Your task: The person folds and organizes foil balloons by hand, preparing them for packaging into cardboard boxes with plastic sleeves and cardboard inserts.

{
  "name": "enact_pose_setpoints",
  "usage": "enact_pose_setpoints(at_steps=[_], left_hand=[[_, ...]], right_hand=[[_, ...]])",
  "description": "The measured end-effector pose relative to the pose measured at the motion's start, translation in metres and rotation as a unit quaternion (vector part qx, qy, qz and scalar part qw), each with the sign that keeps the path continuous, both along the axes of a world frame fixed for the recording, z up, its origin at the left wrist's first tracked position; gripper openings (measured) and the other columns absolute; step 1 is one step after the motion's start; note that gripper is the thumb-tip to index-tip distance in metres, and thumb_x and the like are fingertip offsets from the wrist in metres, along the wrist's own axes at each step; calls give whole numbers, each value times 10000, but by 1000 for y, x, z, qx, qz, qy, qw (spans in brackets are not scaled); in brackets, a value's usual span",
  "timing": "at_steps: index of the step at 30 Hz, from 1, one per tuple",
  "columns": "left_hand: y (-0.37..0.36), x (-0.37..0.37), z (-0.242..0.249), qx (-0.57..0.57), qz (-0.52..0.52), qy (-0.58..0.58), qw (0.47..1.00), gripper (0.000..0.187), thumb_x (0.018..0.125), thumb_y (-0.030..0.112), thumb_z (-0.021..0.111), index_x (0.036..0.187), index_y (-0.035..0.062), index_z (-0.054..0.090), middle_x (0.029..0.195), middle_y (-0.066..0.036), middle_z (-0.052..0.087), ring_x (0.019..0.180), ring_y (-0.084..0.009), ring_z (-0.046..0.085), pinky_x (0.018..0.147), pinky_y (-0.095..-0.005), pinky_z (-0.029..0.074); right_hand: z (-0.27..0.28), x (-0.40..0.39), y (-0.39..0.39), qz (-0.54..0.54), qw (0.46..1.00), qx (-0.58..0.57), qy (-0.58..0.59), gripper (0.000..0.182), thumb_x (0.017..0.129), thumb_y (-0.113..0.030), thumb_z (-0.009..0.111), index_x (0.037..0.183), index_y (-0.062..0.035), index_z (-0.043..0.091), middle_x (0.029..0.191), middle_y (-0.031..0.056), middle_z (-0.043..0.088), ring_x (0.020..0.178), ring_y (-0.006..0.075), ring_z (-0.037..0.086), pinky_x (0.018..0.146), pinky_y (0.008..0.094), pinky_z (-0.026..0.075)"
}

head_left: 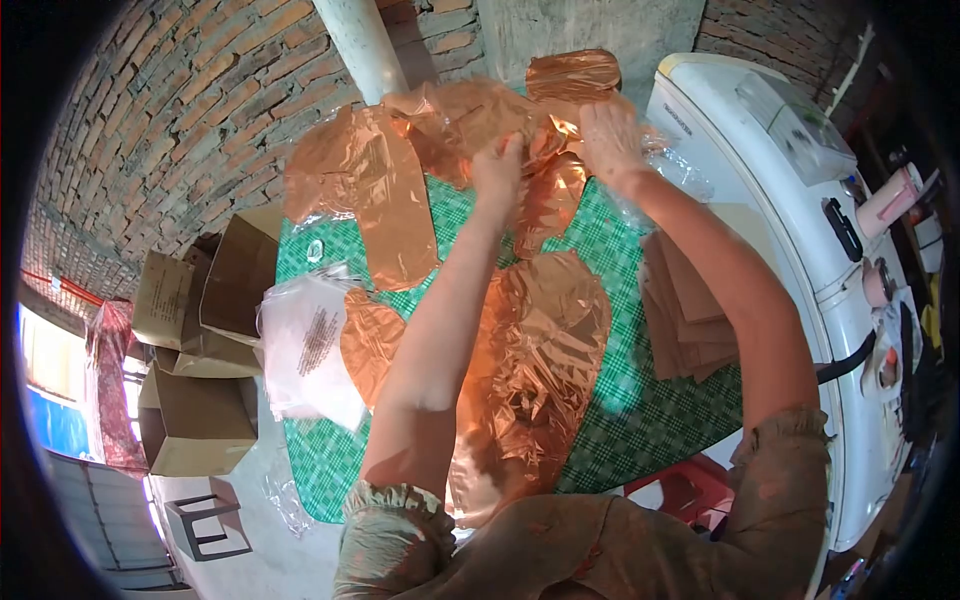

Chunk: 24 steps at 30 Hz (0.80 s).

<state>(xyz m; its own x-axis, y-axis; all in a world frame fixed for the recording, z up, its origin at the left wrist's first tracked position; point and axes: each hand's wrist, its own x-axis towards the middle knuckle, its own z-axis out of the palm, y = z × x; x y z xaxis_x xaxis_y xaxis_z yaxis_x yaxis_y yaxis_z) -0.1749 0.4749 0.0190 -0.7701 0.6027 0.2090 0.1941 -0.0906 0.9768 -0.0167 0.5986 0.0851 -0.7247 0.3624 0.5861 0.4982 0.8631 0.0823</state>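
Observation:
Several flat, copper-coloured foil balloons lie over the green checked tabletop point(640, 430). At the far side of the table, my left hand point(497, 172) has its fingers closed on a crumpled foil balloon point(470, 112). My right hand point(612, 142) is just to the right, its fingers bent down and gripping the same shiny foil; the fingertips are partly hidden. Behind the right hand sits a folded foil piece point(572, 75). A long foil balloon point(392, 200) lies left of my left hand. Nearest my body, a large wrinkled foil balloon point(545, 370) spreads between my forearms.
Clear plastic bags with print point(310, 345) lie at the table's left, and brown cardboard sheets point(685, 310) at its right. Open cardboard boxes point(205, 420) stand left of the table. A white appliance point(760, 150) borders the right side, and a red stool point(690, 490) is below.

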Motion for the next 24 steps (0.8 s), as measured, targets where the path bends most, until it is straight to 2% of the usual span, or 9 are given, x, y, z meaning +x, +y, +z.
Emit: enact_pose_setpoints(at_steps=[3,5,7,10,13,15,17,21,24], left_hand=[[-7,9,22,53,0,-82,995,323,1065,316,671,1190,21,708,992,-48,742,797,-150,687,671,-305,592],[-10,13,37,54,-31,-136,989,318,1085,322,632,1187,31,709,1060,-57,736,824,-191,717,600,-315,630],[-11,22,48,75,-58,-139,986,305,1090,307,630,1197,32,709,1090,-54,731,866,-179,718,661,-313,643],[-13,36,61,104,-109,-132,980,295,1090,286,639,1215,28,710,1101,-43,729,909,-160,717,766,-318,654],[-24,38,79,109,-153,-84,979,304,1081,279,662,1224,16,712,1116,-35,728,947,-152,712,882,-328,641],[-39,47,112,131,-168,-65,975,314,1081,287,666,1225,13,716,1136,-29,722,967,-153,711,978,-338,613],[-58,51,153,152,-178,-41,971,321,1093,293,641,1235,13,708,1167,-46,720,1018,-169,713,1007,-354,605],[-92,36,215,211,-194,76,955,360,1122,322,568,1269,8,665,1254,-106,712,1185,-213,698,1075,-404,584],[-129,1,255,245,-151,148,946,351,1129,331,544,1268,23,640,1306,-127,697,1238,-233,683,1118,-433,564]], right_hand=[[5,11,-33,-21,970,-6,-244,267,936,-323,713,978,-60,731,988,118,712,1044,342,651,901,465,497],[-11,12,-35,93,971,20,-218,294,971,-327,672,1052,-53,744,1046,130,739,1092,324,664,928,477,513],[-32,-1,-25,168,957,27,-236,375,1023,-346,580,1162,-44,753,1169,158,755,1126,308,686,922,494,530],[-38,-32,-11,32,944,-23,-328,440,1043,-373,524,1271,-57,731,1261,196,732,1172,325,682,968,473,528],[-24,-40,4,-6,953,-172,-250,494,1049,-427,490,1437,-153,626,1454,112,648,1348,295,598,1118,452,452],[51,-23,-24,3,951,-197,-239,582,1055,-508,464,1573,-250,518,1596,18,554,1485,217,499,1212,426,389],[41,-32,-8,-31,932,-232,-278,631,1055,-475,510,1632,-231,433,1654,36,479,1509,260,465,1224,427,379],[-40,-81,78,-108,913,-216,-329,526,1064,-320,429,1548,-168,569,1611,105,529,1491,310,490,1216,443,393],[-39,-84,83,-104,925,-239,-276,538,1050,-398,456,1440,-92,665,1551,145,584,1446,329,541,1180,461,436]])
